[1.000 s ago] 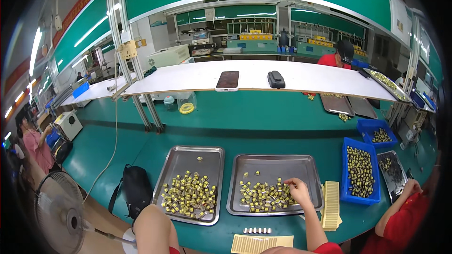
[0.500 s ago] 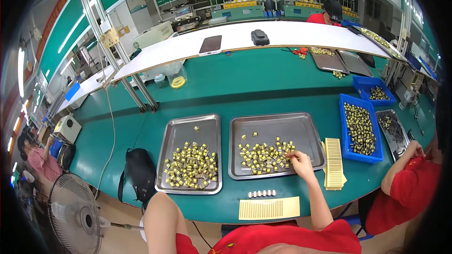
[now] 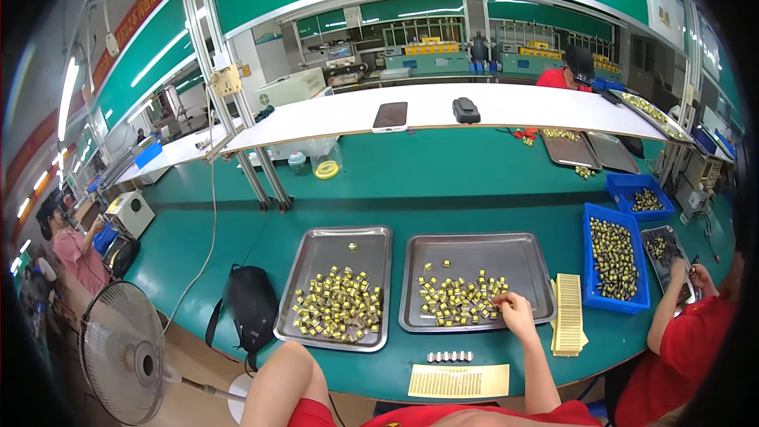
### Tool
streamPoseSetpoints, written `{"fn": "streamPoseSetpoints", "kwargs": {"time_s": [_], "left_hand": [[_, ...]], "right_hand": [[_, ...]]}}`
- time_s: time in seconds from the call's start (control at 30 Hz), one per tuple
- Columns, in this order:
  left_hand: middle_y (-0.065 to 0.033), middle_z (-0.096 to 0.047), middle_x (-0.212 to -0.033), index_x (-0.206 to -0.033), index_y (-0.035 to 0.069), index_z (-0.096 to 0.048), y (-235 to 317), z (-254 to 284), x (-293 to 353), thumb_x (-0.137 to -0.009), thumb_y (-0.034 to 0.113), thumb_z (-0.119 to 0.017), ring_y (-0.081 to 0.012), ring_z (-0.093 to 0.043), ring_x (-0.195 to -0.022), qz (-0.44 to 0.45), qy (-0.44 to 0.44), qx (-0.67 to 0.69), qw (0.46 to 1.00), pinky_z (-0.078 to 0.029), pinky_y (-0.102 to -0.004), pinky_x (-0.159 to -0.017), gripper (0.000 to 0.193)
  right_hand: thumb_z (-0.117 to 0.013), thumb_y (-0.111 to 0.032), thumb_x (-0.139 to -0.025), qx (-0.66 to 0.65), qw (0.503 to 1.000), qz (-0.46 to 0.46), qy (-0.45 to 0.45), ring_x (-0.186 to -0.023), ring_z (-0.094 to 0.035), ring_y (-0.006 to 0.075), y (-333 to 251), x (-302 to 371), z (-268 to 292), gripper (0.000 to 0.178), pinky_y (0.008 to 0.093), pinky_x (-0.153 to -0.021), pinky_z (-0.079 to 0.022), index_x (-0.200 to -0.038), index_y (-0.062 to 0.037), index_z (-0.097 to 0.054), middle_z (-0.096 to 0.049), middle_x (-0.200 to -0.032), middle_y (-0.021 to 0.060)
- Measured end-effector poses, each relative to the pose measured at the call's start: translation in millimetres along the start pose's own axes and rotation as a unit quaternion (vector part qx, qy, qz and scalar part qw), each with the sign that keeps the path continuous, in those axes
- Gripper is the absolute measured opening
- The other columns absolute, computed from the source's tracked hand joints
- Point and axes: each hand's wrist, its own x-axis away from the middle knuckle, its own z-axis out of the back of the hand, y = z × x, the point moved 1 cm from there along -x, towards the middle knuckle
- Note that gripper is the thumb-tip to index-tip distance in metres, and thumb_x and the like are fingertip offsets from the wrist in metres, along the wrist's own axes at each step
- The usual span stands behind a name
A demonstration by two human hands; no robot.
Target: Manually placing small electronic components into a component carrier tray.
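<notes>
My right hand [image 3: 518, 315] is over the right metal tray [image 3: 544, 285], its fingers drawn together at the right edge of a pile of small yellow-and-silver block-shaped components [image 3: 458, 300]. What the fingertips hold, if anything, is too small to make out. Beside it on the left, another metal tray [image 3: 320, 245] carries a larger heap of the same components [image 3: 336, 304]. A short row of silver blocks [image 3: 451, 357] stands in front of the right tray, just behind a pale yellow sheet [image 3: 458, 381] with printed rows. My left hand is out of view; a bent bare limb shows at lower left.
Right of the trays lie stacked yellow sheets [image 3: 568, 316] and a blue bin [image 3: 647, 300] full of components. A co-worker in a red shirt [image 3: 700, 344] works at the far right. A black bag [image 3: 247, 308] and a fan [image 3: 122, 352] are left. A shelf [image 3: 514, 103] spans the back.
The view has tilted up, so the bench sits lower in the picture. My right hand stays at the pile's right edge. The co-worker's hands have moved over their small tray.
</notes>
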Motion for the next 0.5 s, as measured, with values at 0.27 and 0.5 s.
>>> {"fn": "streamPoseSetpoints", "kwargs": {"time_s": [0.27, 0.5], "left_hand": [[-0.0017, -0.049, -0.093, -0.093, 0.004, -0.053, -23.5, 0.5, 30.2, -0.092, 0.009, -0.054, -0.0193, -0.064, -0.088, 0.129, -0.007, 0.18, 0.975, -0.048, -0.0327, -0.07, 0.005], [-0.0014, -0.053, -0.1, -0.097, 0.005, -0.055, -15.7, -3.5, 52.9, -0.091, 0.004, -0.055, -0.0193, -0.066, -0.077, 0.167, -0.021, 0.09, 0.982, -0.052, -0.0348, -0.065, 0.006]], "right_hand": [[-0.049, -0.002, -0.084, 0.012, 1.0, 0.0, 0.014, -0.086, -0.07, 0.0223, -2.0, -3.9, -4.4, 0.026, 0.0327, -0.08, -0.053, -0.096, 0.0023, -0.071, -0.073, -0.091, 0.0151], [-0.047, -0.003, -0.087, 0.004, 1.0, 0.013, 0.006, -0.089, -0.071, 0.0264, 1.6, -15.5, -12.7, 0.027, 0.0342, -0.081, -0.053, -0.098, 0.0032, -0.071, -0.073, -0.093, 0.0167]]}}
